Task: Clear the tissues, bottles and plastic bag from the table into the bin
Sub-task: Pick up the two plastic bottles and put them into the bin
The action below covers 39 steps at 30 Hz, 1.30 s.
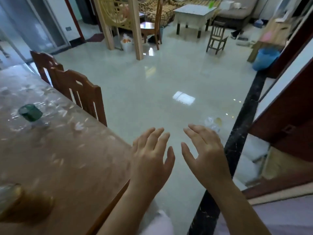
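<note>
both hands are empty, fingers spread and palms down, held side by side above the pale floor: the left hand (150,160) just off the worktop's corner, the right hand (205,150) beside it, apart. on the brown worktop (71,163), under a glossy flower-patterned cover, a clear plastic bottle (31,114) with a green cap stands near the left edge, blurred. another bottle (9,197), with an amber tint, shows at the near left corner, too smeared to tell more. on the floor past the right hand lies a crumpled clear plastic bag (211,123). a blue bin (265,59) stands far right by the wall.
</note>
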Motion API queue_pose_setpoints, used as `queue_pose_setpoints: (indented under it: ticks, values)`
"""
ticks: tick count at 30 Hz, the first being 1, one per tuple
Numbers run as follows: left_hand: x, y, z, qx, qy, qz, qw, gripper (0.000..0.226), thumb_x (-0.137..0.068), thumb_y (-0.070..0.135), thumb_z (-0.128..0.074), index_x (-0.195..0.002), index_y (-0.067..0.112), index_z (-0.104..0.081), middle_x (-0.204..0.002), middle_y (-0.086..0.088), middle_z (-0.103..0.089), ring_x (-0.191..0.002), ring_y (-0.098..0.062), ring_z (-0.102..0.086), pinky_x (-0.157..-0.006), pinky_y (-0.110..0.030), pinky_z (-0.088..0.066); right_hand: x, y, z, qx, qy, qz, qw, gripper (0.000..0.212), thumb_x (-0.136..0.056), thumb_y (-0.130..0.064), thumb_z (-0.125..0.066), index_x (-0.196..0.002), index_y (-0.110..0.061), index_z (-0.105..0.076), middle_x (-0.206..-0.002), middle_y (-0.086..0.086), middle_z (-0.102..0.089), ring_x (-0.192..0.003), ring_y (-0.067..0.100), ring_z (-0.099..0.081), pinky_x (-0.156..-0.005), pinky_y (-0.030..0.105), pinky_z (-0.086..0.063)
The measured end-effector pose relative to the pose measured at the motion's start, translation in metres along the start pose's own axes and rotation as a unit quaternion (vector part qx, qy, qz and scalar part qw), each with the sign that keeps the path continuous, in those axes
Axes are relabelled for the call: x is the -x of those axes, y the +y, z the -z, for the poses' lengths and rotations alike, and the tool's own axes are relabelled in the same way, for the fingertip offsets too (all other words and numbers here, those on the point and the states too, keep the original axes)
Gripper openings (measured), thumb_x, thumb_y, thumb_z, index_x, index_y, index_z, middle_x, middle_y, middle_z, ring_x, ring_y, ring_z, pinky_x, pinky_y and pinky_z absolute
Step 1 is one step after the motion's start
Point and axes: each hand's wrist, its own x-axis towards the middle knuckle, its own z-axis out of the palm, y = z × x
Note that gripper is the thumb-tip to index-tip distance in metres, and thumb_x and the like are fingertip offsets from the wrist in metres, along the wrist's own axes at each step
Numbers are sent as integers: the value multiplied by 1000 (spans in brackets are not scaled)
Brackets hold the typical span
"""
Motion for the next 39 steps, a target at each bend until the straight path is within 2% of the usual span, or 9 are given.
queue_pose_setpoints:
  ticks: [6, 11, 20, 30, 39]
  values:
    - [-79, 14, -78, 34, 11, -21, 999, 33, -84, 27, -48, -107, 10, -64, -113, -8, -66, -112, -26, -55, -95, -38, -38, -53, 81, -9, 29, 12, -15, 999, 37, -85, -26, -50, -111, -3, -63, -111, 14, -64, -108, 29, -54, -91, 51, -45]
    - [-174, 17, -144, 62, 22, -28, 997, 31, -83, 25, -49, -105, 9, -64, -111, -9, -66, -111, -26, -54, -94, -37, -35, -129, 151, -27, 51, -12, -38, 998, 38, -85, -27, -49, -112, -4, -63, -113, 13, -63, -107, 29, -55, -88, 56, -44]
    - [-287, -2, -193, 40, 33, 2, 999, 32, -83, 26, -49, -106, 9, -63, -111, -8, -66, -111, -28, -56, -93, -38, -35, -239, 213, -73, 15, -14, 1, 1000, 37, -84, -25, -51, -112, -3, -62, -112, 14, -63, -107, 30, -56, -88, 55, -45]
    - [-399, -73, -235, -61, 82, 92, 991, 32, -81, 25, -49, -103, 7, -65, -108, -10, -67, -106, -30, -59, -92, -39, -37, -387, 254, -173, -77, -41, 115, 990, 34, -84, -23, -52, -109, -3, -63, -110, 14, -64, -104, 31, -56, -89, 50, -44]
    - [-493, -134, -239, -143, 115, 218, 959, 35, -82, 27, -47, -107, 8, -63, -110, -10, -67, -107, -28, -59, -92, -41, -42, -518, 253, -257, -172, -78, 221, 957, 35, -84, -22, -53, -111, -2, -63, -110, 14, -64, -105, 31, -56, -90, 48, -44]
